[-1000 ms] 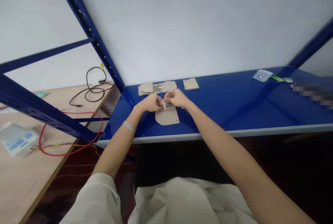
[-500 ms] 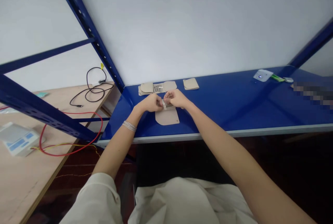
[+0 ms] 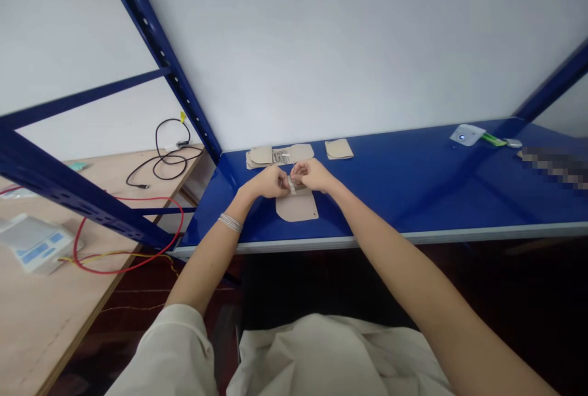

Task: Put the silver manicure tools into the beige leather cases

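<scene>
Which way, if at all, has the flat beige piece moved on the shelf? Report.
No. The beige piece keeps its gap to the stack behind it.

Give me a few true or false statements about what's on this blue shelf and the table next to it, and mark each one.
1. The left hand and right hand pinch a small piece over the far end of a tan piece on the shelf. True.
2. The bracelet is on the right wrist. False: it is on the left wrist.
3. A black cable lies on the wooden table. True.
4. The red wire lies on the shelf. False: it loops off the wooden table's edge, left of the shelf.
</scene>
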`<state>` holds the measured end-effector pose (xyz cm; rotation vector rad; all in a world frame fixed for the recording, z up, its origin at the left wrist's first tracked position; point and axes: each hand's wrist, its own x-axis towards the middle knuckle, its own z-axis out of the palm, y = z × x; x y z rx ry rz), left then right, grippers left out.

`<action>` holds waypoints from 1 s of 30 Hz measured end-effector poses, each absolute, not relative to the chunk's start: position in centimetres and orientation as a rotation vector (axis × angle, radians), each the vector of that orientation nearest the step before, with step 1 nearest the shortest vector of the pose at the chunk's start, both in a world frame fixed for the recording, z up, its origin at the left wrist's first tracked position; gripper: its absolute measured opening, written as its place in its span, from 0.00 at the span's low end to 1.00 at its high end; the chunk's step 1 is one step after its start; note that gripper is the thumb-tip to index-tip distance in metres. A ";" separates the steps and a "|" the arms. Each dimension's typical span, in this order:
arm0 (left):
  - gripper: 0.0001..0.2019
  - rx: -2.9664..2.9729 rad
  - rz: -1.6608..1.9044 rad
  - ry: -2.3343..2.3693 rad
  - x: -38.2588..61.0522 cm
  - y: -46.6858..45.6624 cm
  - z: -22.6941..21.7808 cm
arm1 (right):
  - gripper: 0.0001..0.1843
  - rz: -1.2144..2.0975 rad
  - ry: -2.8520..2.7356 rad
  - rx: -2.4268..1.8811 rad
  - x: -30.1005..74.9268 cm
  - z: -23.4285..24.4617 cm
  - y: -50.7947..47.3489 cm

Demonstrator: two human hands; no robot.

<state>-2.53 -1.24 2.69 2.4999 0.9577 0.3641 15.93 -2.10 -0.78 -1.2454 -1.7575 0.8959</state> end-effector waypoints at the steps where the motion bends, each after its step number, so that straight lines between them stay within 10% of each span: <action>1: 0.06 2.504 0.365 0.953 -2.5 -1.3 2.7 | 0.03 0.891 -1.764 -1.244 15.9 -0.7 -2.2; 30: 0.13 2.563 0.375 1.023 -2.2 -1.4 2.8 | 0.03 0.875 -1.640 -1.365 15.6 0.2 -2.7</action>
